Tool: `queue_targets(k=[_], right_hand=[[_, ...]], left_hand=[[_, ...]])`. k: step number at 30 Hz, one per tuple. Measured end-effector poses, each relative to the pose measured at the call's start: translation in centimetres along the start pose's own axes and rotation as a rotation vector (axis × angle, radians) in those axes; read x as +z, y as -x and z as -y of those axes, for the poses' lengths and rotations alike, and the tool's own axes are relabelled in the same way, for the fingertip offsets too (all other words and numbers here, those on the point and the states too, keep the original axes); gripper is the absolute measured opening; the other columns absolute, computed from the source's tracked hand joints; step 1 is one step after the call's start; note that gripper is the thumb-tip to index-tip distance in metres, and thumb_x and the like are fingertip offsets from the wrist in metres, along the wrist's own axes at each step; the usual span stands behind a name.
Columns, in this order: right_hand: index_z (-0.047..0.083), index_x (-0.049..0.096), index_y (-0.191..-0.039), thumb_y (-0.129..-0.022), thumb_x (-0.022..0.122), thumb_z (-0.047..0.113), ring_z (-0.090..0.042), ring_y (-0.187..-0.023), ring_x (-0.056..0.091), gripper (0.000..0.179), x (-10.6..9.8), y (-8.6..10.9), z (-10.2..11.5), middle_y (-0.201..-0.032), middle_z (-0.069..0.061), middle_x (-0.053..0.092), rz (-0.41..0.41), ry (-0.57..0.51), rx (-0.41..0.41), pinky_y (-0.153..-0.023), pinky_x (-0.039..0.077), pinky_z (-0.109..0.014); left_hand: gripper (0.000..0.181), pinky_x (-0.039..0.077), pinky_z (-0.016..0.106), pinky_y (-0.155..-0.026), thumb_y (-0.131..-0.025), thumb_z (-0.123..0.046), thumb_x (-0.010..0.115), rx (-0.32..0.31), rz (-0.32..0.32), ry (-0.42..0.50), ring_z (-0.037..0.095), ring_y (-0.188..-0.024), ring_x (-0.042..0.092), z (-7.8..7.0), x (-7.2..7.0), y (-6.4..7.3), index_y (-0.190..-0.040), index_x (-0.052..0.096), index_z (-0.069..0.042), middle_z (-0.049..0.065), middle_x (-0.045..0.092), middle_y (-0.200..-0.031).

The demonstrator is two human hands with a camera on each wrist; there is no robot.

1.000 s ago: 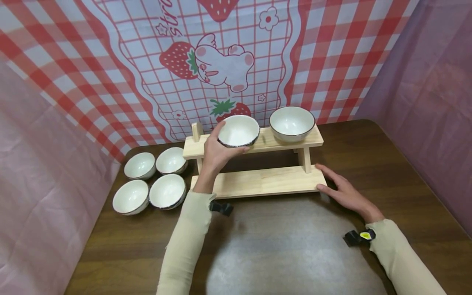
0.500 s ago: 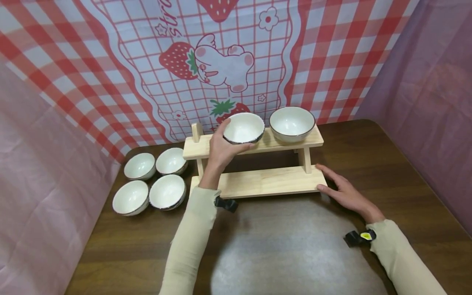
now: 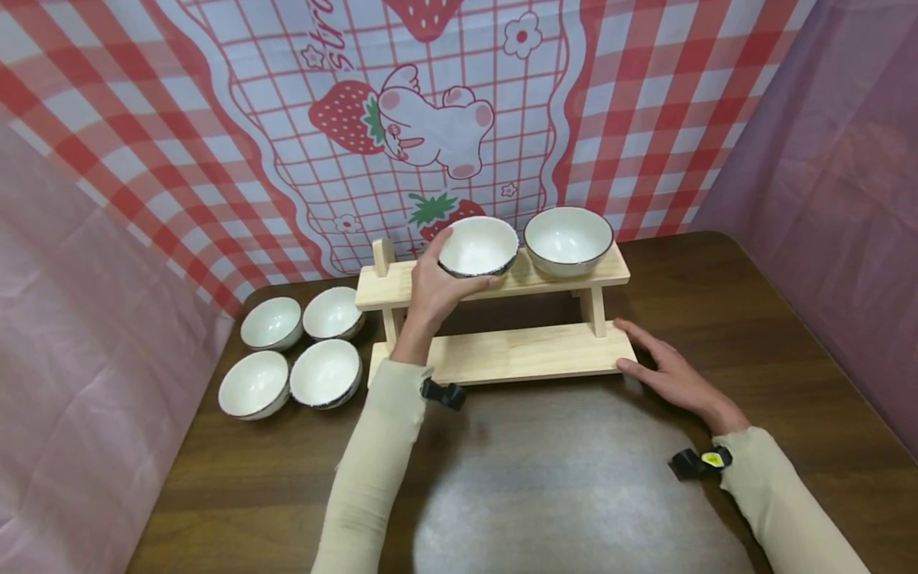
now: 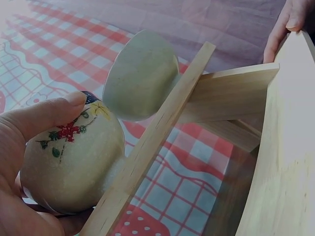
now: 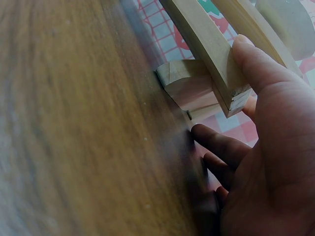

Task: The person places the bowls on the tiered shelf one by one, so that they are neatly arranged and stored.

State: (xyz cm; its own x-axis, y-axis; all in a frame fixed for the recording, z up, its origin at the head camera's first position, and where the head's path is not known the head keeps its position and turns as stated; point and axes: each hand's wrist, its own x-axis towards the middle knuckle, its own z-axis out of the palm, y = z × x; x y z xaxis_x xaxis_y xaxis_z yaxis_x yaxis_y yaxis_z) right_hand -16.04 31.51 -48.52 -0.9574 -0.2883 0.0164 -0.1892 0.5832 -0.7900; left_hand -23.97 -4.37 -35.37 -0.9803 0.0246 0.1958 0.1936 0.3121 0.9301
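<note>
My left hand [image 3: 433,288] grips a white bowl [image 3: 479,247] by its side, thumb toward the front and fingers toward the back. The bowl is at the upper board of a two-tier wooden stand [image 3: 509,353]. In the left wrist view, the held bowl's [image 4: 81,162] outside shows red and yellow painted flowers. A second white bowl [image 3: 569,241] with a dark rim sits to its right on the same board. My right hand [image 3: 667,371] holds the right end of the lower board; in the right wrist view its thumb [image 5: 261,64] presses the wood.
Several white bowls [image 3: 326,373] stand grouped on the brown table [image 3: 237,486], left of the stand. A small wooden upright [image 3: 382,257] rises at the upper board's left end. A red-checked strawberry cloth [image 3: 631,104] hangs behind, with pink cloth [image 3: 64,319] at the sides.
My left hand has carried its bowl a little to the right and back along the upper board, closer to the other bowl. The right hand and the stand have stayed put.
</note>
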Motion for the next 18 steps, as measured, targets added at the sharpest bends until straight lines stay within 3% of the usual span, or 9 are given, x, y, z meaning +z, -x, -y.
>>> queue_targets(k=[3,8,9,15,18], right_hand=[[0.019,0.026,-0.16,-0.099,0.062,0.027,-0.042,-0.147,0.03,0.071,0.04,0.01,-0.07,-0.164,-0.017,0.03,-0.007,0.013,-0.006,-0.114,0.031,-0.057],[0.019,0.028,-0.159,-0.099,0.062,0.027,-0.04,-0.145,0.033,0.069,0.07,0.05,-0.06,-0.163,-0.016,0.033,-0.019,0.028,-0.01,-0.113,0.032,-0.05],[0.019,0.028,-0.159,-0.1,0.062,0.027,-0.041,-0.145,0.033,0.069,0.06,0.05,-0.02,-0.163,-0.016,0.033,-0.018,0.028,-0.009,-0.112,0.032,-0.054],[0.02,0.03,-0.158,-0.1,0.062,0.027,-0.032,-0.145,0.035,0.067,0.13,0.08,-0.08,-0.162,-0.015,0.035,-0.03,0.044,-0.026,-0.107,0.031,-0.016],[0.019,0.03,-0.158,-0.1,0.062,0.026,-0.032,-0.145,0.035,0.067,0.14,0.09,-0.07,-0.162,-0.015,0.035,-0.03,0.043,-0.029,-0.104,0.029,-0.012]], left_hand=[[0.101,0.049,0.046,-0.108,-0.061,-0.019,0.095,0.005,0.004,0.002,0.033,-0.129,0.055,0.04,0.07,-0.1,-0.149,0.046,-0.013,0.016,0.054,-0.146],[0.101,0.049,0.046,-0.108,-0.061,-0.019,0.095,0.011,0.006,-0.006,0.033,-0.128,0.056,0.06,0.23,-0.21,-0.149,0.047,-0.013,0.016,0.055,-0.145],[0.101,0.049,0.046,-0.108,-0.061,-0.019,0.095,0.011,0.007,-0.008,0.033,-0.128,0.056,0.03,0.26,-0.22,-0.149,0.047,-0.013,0.016,0.055,-0.145],[0.102,0.047,0.046,-0.109,-0.062,-0.02,0.095,0.013,0.02,-0.006,0.033,-0.129,0.055,0.08,0.35,-0.32,-0.15,0.044,-0.013,0.016,0.053,-0.146],[0.102,0.047,0.047,-0.11,-0.063,-0.019,0.094,0.02,0.037,0.004,0.033,-0.13,0.054,0.14,0.37,-0.33,-0.151,0.042,-0.014,0.015,0.052,-0.147]])
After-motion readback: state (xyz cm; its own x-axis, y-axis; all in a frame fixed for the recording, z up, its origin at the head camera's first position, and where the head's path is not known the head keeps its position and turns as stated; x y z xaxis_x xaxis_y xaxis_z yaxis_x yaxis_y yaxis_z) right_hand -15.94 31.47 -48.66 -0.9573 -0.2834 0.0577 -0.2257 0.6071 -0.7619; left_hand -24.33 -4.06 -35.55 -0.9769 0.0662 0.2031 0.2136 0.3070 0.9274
